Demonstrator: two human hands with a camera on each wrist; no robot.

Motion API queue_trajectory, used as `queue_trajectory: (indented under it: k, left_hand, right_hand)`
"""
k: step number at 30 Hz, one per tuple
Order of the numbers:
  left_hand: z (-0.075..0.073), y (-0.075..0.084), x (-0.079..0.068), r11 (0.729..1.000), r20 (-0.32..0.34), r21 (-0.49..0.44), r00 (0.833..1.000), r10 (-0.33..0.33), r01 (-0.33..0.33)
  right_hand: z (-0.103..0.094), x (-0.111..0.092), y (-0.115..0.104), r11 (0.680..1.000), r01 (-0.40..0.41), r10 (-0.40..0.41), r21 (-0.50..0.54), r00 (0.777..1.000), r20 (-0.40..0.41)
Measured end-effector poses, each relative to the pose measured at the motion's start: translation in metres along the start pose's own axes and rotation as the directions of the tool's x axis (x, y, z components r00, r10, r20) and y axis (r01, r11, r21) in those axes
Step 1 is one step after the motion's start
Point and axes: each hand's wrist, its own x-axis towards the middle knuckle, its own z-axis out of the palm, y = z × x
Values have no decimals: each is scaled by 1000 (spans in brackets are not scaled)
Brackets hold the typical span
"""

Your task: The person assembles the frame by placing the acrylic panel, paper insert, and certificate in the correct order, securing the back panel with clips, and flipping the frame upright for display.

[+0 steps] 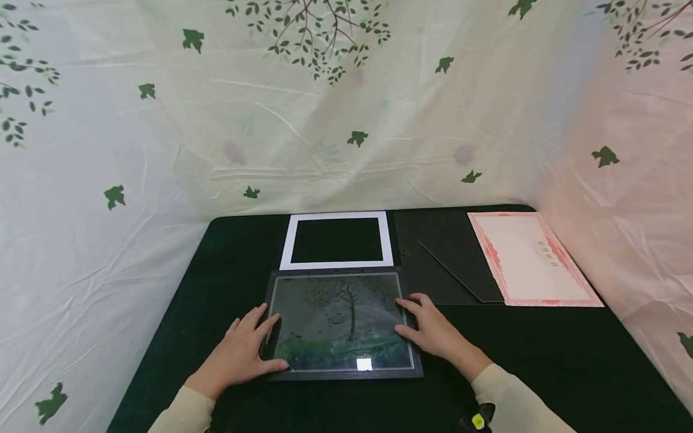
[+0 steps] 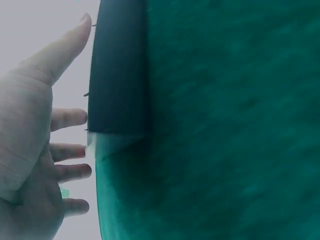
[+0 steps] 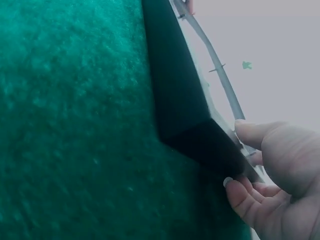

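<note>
Green tablecloth (image 1: 530, 346) bears a frame (image 1: 341, 322) between left grip (image 1: 242, 350) and right grip (image 1: 431, 329), both spread.

Small curtained booth w/ leaf-print fabric walls (image 1: 303, 126) & dk-green cloth-topped tbl (image 1: 541, 355)

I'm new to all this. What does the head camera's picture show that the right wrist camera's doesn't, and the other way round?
Only the head view shows the white rectangular mat, the pink-bordered sheet, the dark flat board partly under that sheet, and the tree image.

Only the right wrist view clearly shows thin prongs jutting along the inside edge of the dark picture frame.

Both show the frame itself, the right hand at its edge, and the green tablecloth underneath.
</note>
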Motion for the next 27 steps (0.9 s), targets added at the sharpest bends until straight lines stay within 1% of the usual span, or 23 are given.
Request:
queue_trajectory:
  k: [4,7,11,15,19,21,25,27]
  left_hand:
    - [-14,-8,9,999,-55,45,998,23,-20]
    - [-27,-15,21,998,-91,59,995,29,-23]
    - [-40,-26,40,999,-92,43,996,10,-6]
    - [-49,-38,64,1000,-99,15,995,-5,7]
    - [-53,-47,87,1000,-103,-1,995,-7,7]
    - [-52,-50,99,1000,-98,-9,995,-1,0]
    - [-46,-55,119,999,-86,-44,996,1,-5]
    - [-43,-57,128,998,-82,-62,997,-9,4]
  right_hand:
    - [-12,3,0,1000,30,-30,3,999,-44]
    - [-24,12,1,999,46,-46,-6,996,-80]
    - [-39,29,3,996,77,-81,-39,991,-107]
    - [-52,51,4,991,130,-132,-25,986,-100]
    - [-60,79,6,985,171,-171,-5,982,-86]
    - [-62,91,8,983,185,-185,-7,979,-85]
    - [-61,113,15,978,205,-207,-31,974,-87]
    - [-59,121,18,976,212,-215,-49,973,-84]
